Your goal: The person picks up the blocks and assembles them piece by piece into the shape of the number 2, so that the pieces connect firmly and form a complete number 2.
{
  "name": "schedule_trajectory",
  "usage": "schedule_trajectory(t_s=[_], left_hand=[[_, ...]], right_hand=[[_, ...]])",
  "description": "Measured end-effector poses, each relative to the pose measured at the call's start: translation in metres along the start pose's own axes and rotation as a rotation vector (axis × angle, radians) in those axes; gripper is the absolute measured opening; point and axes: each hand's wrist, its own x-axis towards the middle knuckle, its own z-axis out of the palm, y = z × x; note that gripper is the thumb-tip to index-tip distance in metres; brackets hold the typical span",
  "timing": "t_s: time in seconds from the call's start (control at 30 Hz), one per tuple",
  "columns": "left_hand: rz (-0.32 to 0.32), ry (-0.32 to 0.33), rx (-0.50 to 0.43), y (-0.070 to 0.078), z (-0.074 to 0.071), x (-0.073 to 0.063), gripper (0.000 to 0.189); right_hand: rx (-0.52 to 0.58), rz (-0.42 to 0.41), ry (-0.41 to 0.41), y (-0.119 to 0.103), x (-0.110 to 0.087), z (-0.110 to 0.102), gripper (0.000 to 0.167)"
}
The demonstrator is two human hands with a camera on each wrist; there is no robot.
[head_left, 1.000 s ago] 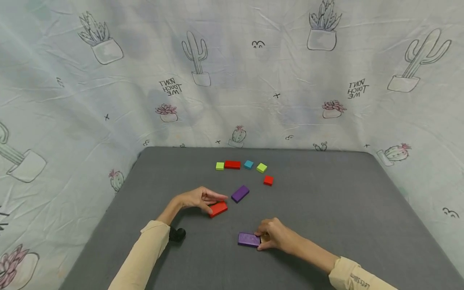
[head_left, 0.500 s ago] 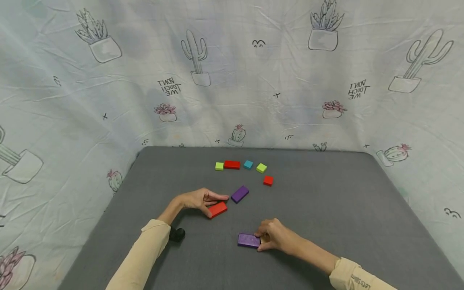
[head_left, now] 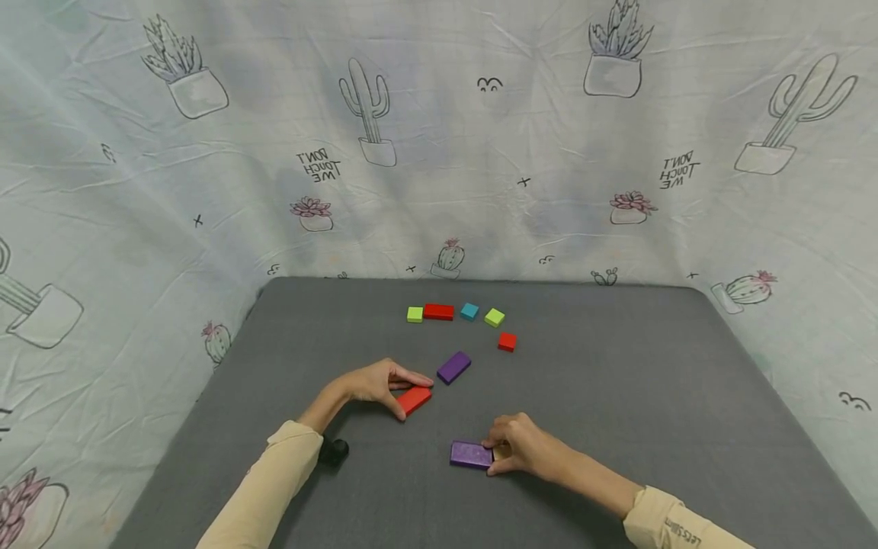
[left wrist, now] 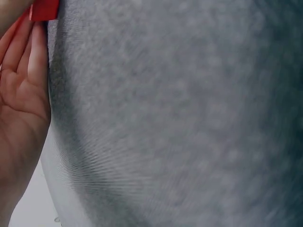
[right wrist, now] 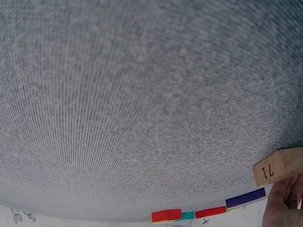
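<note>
My left hand (head_left: 376, 383) pinches a red block (head_left: 414, 399) between thumb and fingers, left of the middle of the grey table. In the left wrist view the red block (left wrist: 45, 10) shows only at the top left corner, by the fingers. My right hand (head_left: 524, 444) grips a plain wooden block (head_left: 502, 452), mostly covered by the fingers in the head view. The right wrist view shows dark digits on the end of this wooden block (right wrist: 270, 169). A purple block (head_left: 471, 454) lies flat against its left end.
A second purple block (head_left: 454, 367) lies just beyond the left hand. Farther back sit a red block (head_left: 439, 312), a small red block (head_left: 507, 341), a blue block (head_left: 469, 311) and two lime-green blocks (head_left: 414, 314). A patterned cloth (head_left: 439, 137) hangs behind the table.
My left hand has shifted slightly toward me, and its fingers have come down onto the red block's far end. That block has turned a little. The right hand and its wooden block stay put.
</note>
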Motion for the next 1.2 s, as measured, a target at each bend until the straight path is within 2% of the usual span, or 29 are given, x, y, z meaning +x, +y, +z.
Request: schedule_trajectory(t_s=[0.17,0.4,0.57,0.7,0.87,1.2], left_hand=[[-0.001,0.055,-0.007,0.003,0.002,0.000,0.065],[0.018,0.077,-0.018,0.010,0.002,-0.002,0.063],[0.026,0.102,-0.022,0.020,0.001,-0.003,0.062],[0.005,0.113,-0.026,0.030,0.001,-0.001,0.061],[-0.021,0.118,-0.011,0.042,0.002,0.003,0.060],[-0.002,0.080,-0.001,0.051,0.009,0.016,0.058]], right_hand=[[0.000,0.004,-0.002,0.000,0.000,0.000,0.026],[-0.004,0.016,0.001,-0.001,0.000,-0.001,0.027],[-0.012,0.012,-0.001,-0.001,0.001,0.000,0.027],[-0.008,0.018,-0.014,-0.001,0.001,-0.001,0.027],[0.000,0.027,-0.025,-0.001,0.001,-0.003,0.027],[0.002,0.023,-0.016,0.000,0.001,-0.002,0.026]])
